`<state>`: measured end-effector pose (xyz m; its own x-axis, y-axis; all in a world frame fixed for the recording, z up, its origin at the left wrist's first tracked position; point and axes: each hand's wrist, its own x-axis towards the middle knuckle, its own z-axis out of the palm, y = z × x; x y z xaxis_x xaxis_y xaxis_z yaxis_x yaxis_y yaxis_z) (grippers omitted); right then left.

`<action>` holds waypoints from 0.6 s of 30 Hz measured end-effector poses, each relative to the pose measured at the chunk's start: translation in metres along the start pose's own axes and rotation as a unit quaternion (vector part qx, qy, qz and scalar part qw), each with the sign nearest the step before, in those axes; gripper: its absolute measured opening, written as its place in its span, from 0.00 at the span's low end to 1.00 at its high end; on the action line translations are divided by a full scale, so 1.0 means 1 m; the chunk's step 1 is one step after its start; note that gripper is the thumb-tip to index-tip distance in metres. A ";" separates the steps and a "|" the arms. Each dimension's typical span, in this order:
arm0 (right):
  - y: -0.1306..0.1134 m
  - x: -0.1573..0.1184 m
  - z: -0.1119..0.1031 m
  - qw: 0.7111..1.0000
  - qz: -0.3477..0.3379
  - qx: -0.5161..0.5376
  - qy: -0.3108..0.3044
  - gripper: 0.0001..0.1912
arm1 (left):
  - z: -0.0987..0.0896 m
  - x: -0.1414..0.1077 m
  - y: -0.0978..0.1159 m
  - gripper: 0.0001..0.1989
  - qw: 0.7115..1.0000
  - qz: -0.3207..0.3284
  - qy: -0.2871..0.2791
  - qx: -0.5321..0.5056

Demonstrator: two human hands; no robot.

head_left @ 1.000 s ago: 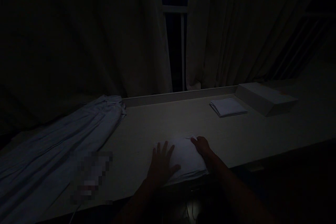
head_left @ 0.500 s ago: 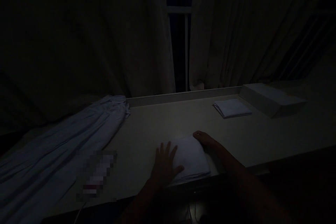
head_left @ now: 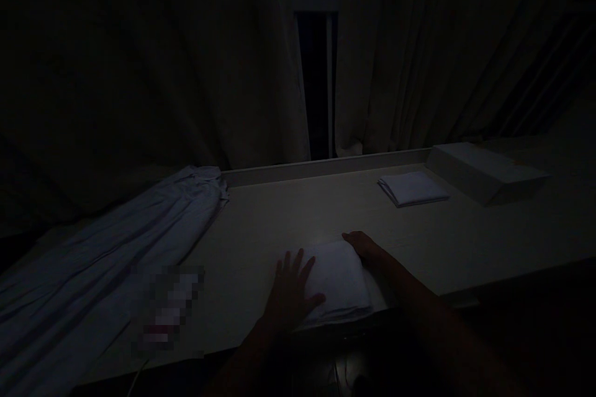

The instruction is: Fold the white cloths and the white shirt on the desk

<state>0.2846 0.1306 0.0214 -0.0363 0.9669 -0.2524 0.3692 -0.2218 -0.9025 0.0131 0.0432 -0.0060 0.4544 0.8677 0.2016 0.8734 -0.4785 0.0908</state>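
Observation:
In the dim head view a folded white cloth lies by the front edge of the table. My left hand rests flat on its left side, fingers spread. At the cloth's far right corner, my right hand has its fingers bent together around the edge; the exact grip is hard to see in the dark. A second folded white cloth sits farther back on the right, touched by neither hand.
A large loose pale cloth drapes over the table's left side. Near it lies a blurred-out object with a cord. A pale box stands at the back right. Behind the raised back rim hang curtains before a window.
The cloth's far right corner looks squarer now, with my right hand still at it. My left hand stays spread in place. The view has shifted slightly.

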 end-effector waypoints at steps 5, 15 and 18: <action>0.007 0.000 0.004 0.998 -0.039 -0.021 0.034 0.21 | 0.008 0.002 -0.008 0.37 0.991 -0.085 0.030 -0.094; 0.025 0.010 0.008 0.996 -0.076 -0.017 0.051 0.22 | -0.016 0.041 -0.051 0.28 0.862 -0.401 0.055 -0.306; 0.025 0.011 0.006 0.996 -0.080 -0.016 0.045 0.22 | -0.024 0.051 -0.063 0.24 0.858 -0.397 0.021 -0.325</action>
<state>0.2876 0.1344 -0.0063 -0.0148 0.9972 -0.0732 0.3952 -0.0614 -0.9165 -0.0227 0.1141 0.0216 -0.2569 0.9560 -0.1416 0.6170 0.2750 0.7373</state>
